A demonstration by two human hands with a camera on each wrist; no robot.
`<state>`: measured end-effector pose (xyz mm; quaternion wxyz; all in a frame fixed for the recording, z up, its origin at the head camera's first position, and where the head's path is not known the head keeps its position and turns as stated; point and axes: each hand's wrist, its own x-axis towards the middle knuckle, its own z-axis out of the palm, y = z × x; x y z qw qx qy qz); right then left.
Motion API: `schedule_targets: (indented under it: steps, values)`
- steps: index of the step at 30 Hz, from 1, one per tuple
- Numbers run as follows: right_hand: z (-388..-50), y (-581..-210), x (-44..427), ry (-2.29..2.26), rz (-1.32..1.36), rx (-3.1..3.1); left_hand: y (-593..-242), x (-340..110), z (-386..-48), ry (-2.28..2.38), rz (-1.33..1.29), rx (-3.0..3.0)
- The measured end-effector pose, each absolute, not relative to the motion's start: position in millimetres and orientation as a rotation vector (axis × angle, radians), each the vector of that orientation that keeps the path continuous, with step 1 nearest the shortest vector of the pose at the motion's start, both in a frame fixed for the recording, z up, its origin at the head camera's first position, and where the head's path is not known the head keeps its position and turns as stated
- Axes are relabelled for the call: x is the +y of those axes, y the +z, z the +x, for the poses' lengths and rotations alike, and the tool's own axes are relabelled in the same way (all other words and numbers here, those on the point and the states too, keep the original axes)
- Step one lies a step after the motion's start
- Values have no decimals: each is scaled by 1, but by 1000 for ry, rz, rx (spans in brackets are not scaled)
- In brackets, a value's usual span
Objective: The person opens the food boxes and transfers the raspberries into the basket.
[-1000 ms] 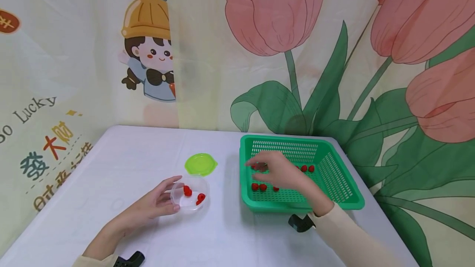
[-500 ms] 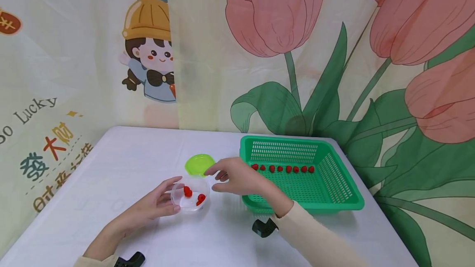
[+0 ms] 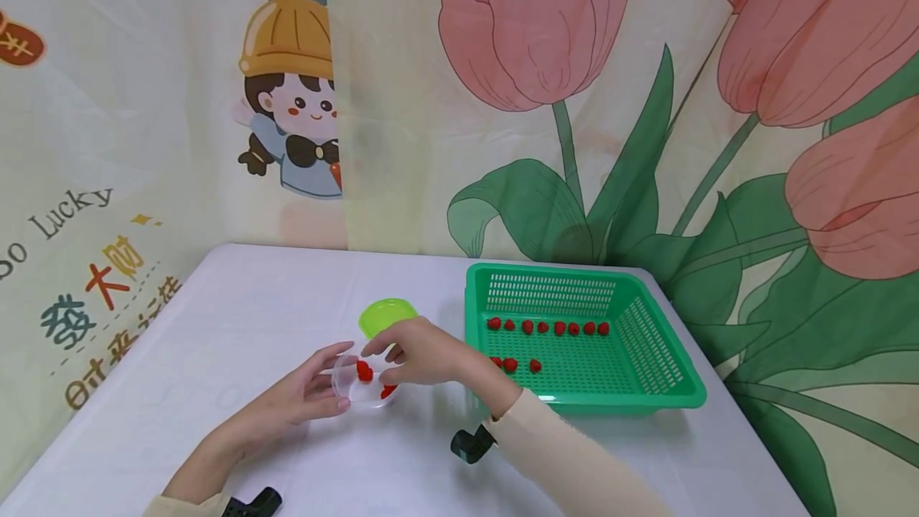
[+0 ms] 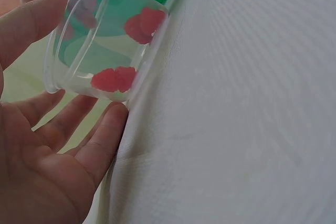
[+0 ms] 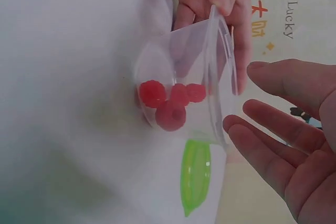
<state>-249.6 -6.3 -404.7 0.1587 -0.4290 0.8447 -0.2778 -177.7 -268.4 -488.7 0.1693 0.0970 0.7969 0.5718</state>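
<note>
A clear plastic tub (image 3: 368, 400) with several raspberries (image 5: 170, 115) inside sits on the white cloth. My left hand (image 3: 297, 396) holds it from the left, thumb at the rim and fingers against the far side, as the left wrist view shows near the tub wall (image 4: 92, 59). Over the tub's mouth is my right hand (image 3: 420, 353), its thumb and fingers apart; in the right wrist view nothing lies between these fingers (image 5: 268, 148). One pair of berries (image 3: 364, 372) shows plainly in the head view, while the right hand partly covers the others.
A green perforated basket (image 3: 625, 365) stands on the right, with a row of raspberries (image 3: 559, 328) at the back and a shorter row (image 3: 535, 366) nearer the front. Behind the tub lies a lime-green lid (image 3: 380, 314). A printed curtain (image 3: 402, 142) hangs behind the table.
My right hand has moved left from above the basket to the tub's mouth, uncovering the basket's berries. The left hand and tub have stayed in place.
</note>
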Motion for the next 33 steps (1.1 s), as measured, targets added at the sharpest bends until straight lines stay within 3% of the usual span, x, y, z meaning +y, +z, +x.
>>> schedule_targets:
  steps: [33]
  values:
    - [-253, -423, -44, -490, -1272, 2484, -489, -267, -176, 1650, 313, 2250]
